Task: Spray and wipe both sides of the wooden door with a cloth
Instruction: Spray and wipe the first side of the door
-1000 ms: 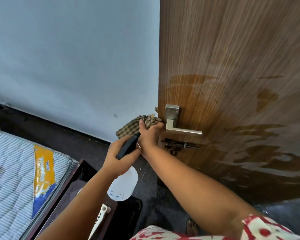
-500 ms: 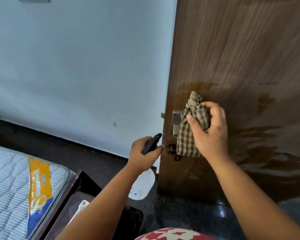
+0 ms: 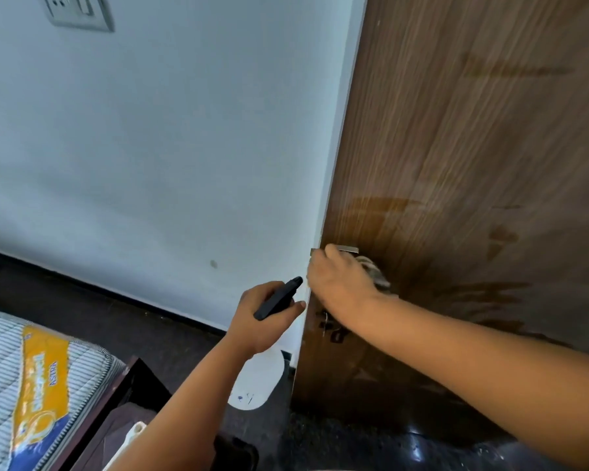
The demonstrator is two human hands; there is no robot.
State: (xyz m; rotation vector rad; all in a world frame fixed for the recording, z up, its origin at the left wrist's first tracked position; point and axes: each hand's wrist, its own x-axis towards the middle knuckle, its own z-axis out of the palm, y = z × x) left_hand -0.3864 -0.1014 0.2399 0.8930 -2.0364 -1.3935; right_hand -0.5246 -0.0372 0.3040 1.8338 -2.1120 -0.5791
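Wiping at the door handle, spray bottle held alongside.

Tall wooden door (image 3: 473, 181) at right, upright, grain running top to bottom, darker wet streaks across its middle. Pale wall (image 3: 167, 147) at left, with switch plate (image 3: 77, 11) up top. Mattress (image 3: 0, 368) at lower left, label reading "ASTRA". Right hand (image 3: 340, 280) clenched around checked cloth (image 3: 376, 277), pressed against the door at the handle (image 3: 346, 249). Left hand (image 3: 262, 317) gripping spray bottle (image 3: 257, 382), white body hanging down, black nozzle aimed up and right toward the door edge.

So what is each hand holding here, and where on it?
Left hand holds the spray bottle by its black trigger head; right hand holds the bunched cloth against the door.
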